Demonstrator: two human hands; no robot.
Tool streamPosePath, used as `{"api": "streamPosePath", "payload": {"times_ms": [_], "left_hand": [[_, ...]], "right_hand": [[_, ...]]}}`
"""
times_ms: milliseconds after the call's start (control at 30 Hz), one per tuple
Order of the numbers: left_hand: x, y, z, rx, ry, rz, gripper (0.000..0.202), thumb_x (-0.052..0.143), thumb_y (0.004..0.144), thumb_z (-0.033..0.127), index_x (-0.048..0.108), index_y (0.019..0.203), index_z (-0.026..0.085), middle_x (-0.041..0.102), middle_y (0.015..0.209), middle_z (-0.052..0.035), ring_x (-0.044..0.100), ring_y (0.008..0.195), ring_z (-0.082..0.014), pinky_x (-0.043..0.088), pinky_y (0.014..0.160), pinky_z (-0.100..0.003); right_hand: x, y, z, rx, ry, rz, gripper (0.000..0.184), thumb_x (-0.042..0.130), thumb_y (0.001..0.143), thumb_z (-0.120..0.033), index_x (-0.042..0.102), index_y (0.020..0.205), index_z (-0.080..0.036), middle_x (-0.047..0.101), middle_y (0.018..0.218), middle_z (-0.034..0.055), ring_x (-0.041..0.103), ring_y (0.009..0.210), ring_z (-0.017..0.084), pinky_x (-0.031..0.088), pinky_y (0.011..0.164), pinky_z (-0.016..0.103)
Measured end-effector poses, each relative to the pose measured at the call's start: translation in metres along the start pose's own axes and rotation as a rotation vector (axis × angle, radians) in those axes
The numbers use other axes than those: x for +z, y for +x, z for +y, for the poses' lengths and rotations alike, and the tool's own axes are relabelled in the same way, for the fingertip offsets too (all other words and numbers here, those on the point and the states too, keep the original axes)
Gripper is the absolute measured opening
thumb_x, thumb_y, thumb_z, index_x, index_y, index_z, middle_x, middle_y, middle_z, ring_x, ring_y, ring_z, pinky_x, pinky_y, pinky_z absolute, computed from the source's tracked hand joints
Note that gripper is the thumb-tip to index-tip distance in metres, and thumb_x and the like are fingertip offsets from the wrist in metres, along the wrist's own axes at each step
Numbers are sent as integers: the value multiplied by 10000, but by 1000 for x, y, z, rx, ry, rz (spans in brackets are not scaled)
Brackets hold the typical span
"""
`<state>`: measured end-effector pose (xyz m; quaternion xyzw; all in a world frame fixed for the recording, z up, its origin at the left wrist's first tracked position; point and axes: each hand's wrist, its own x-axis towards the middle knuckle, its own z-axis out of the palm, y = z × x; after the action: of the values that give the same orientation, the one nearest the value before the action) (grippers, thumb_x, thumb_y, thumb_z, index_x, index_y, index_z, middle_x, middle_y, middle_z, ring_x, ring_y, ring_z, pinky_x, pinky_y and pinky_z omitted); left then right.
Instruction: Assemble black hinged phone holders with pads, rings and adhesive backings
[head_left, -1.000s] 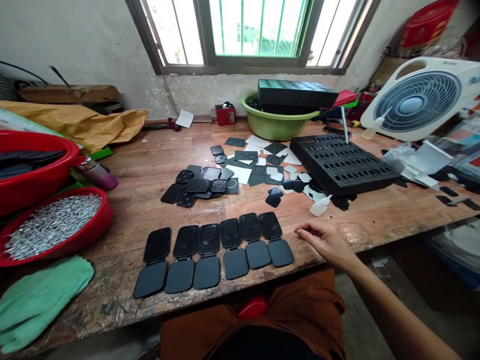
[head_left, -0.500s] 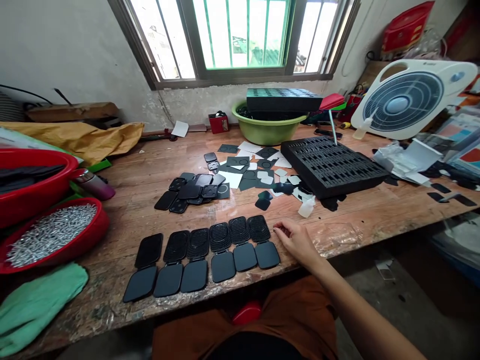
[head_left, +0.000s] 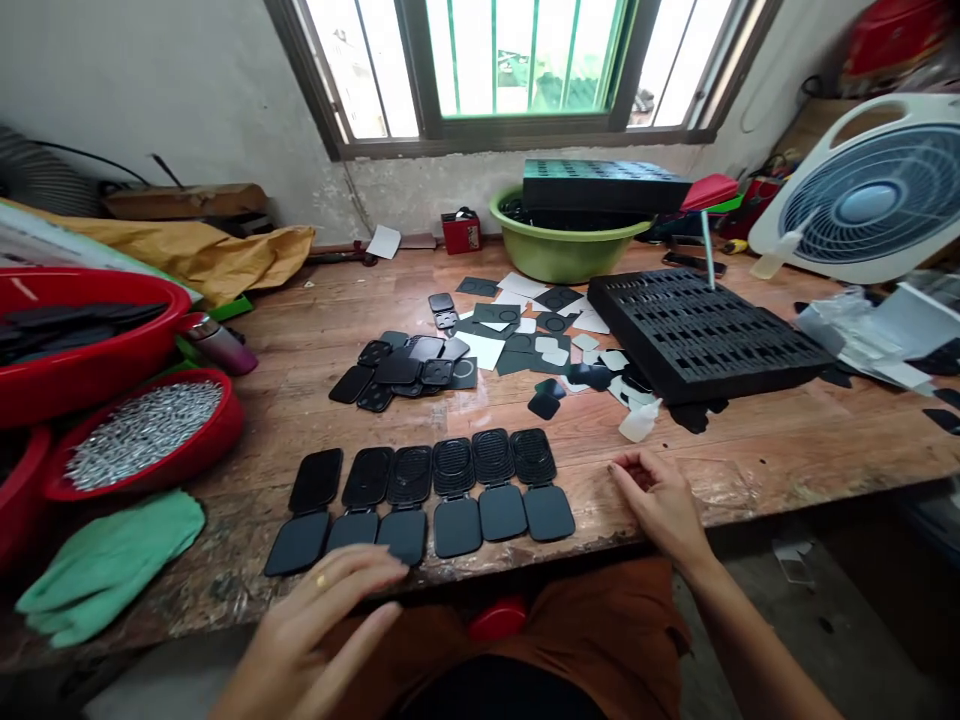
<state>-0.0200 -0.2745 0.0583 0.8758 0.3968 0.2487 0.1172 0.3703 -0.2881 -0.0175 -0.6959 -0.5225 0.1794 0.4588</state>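
A row of several black hinged cases (head_left: 427,495) lies open near the front edge of the wooden table (head_left: 787,450). My left hand (head_left: 319,625) comes in from below with fingers stretched out, its tips over the front of the row's left cases. My right hand (head_left: 660,500) rests on the table just right of the row, fingers loosely curled, nothing visible in it. A pile of loose black parts (head_left: 409,365) lies further back, with black and white sheets (head_left: 525,325) beside it.
A black slotted tray (head_left: 705,335) sits to the right, another on a green basin (head_left: 562,255). At left are a red bowl of metal pins (head_left: 142,435), a larger red basin (head_left: 82,340), a green cloth (head_left: 112,560). A white fan (head_left: 870,195) stands far right.
My left hand has come into view from below and reached the left end of the row of cases. My right hand stays beside the row's right end.
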Motion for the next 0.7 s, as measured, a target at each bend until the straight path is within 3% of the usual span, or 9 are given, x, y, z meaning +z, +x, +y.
{"api": "streamPosePath", "payload": {"times_ms": [167,367,533,700], "left_hand": [[49,31,5,-20,4,-120,300,517,918,307,582,1207,258,536,1286,-74,487,1226,-241,469,1012,-394],[89,73,20,20,37,-215,359,518,917,293,532,1272,240,391,1445,-72,293,1376,-261,377,1095,-454],[105,97,18,77,109,-250,454,524,914,356,474,1355,261,322,1490,-100,242,1394,-307,337,1097,-507],[113,101,17,163,154,-279,547,583,869,432,430,1386,341,296,1498,-131,253,1374,-380,342,1048,-582]], "right_hand": [[31,5,-18,-77,0,-134,237,537,879,-391,622,830,-175,613,804,55,560,679,157,463,616,255],[37,13,-31,-185,-83,-81,204,496,897,-340,613,821,-191,603,843,60,569,808,188,461,738,300],[14,10,-16,-141,-173,149,189,503,889,-345,598,824,-195,601,801,49,563,735,174,459,691,284],[-45,43,16,-13,-327,446,221,470,894,-368,565,872,-170,590,759,50,545,650,165,451,647,281]]}}
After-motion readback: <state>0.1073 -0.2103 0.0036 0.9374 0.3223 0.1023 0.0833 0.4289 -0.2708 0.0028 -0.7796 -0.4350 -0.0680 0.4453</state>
